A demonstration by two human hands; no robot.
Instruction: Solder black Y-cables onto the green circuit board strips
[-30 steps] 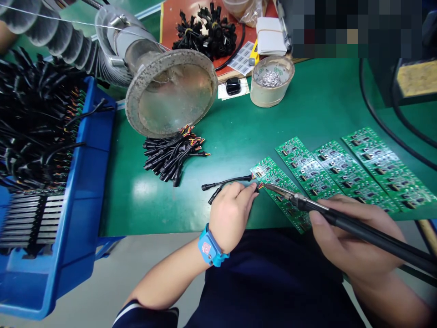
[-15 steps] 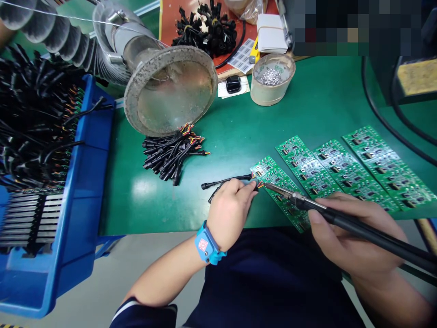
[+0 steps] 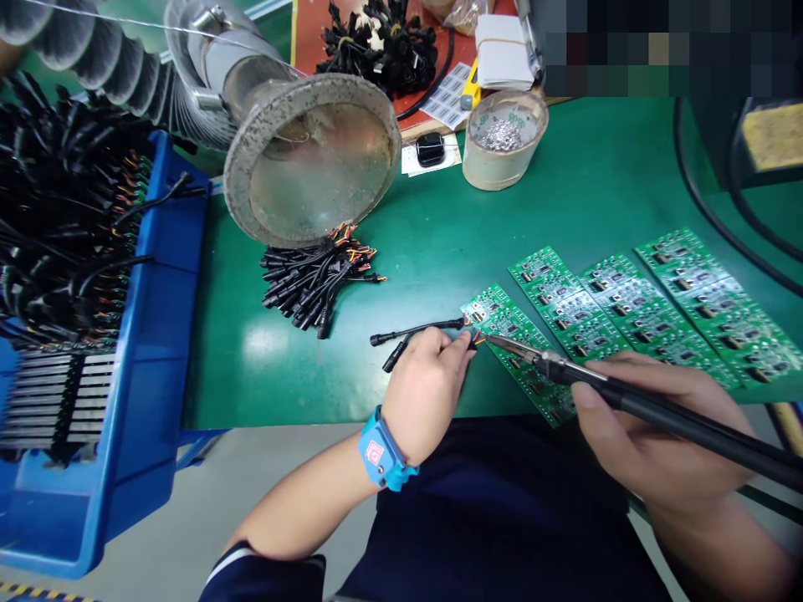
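Note:
My left hand (image 3: 427, 385), with a blue wrist strap (image 3: 384, 456) below it, pinches a short black cable (image 3: 394, 355) near its bare coloured wire ends. Those ends lie at the left edge of a green circuit board (image 3: 524, 359). Another black cable (image 3: 417, 329) runs to the same board's top corner. In my right hand (image 3: 652, 426) is a soldering iron (image 3: 618, 393), held like a pen. Its tip is at the wire ends, by the board's edge; whether it touches them I cannot tell.
More circuit boards (image 3: 715, 305) lie to the right. Left of centre is a pile of black cables (image 3: 314, 280) under a round fume extractor hood (image 3: 314, 159). A cardboard cup (image 3: 502, 163) holds silvery bits. A blue crate (image 3: 169, 318) full of cables stands at left.
Both hands stay at almost the same spot on the board, with the cable and the iron still held. The view has shifted slightly.

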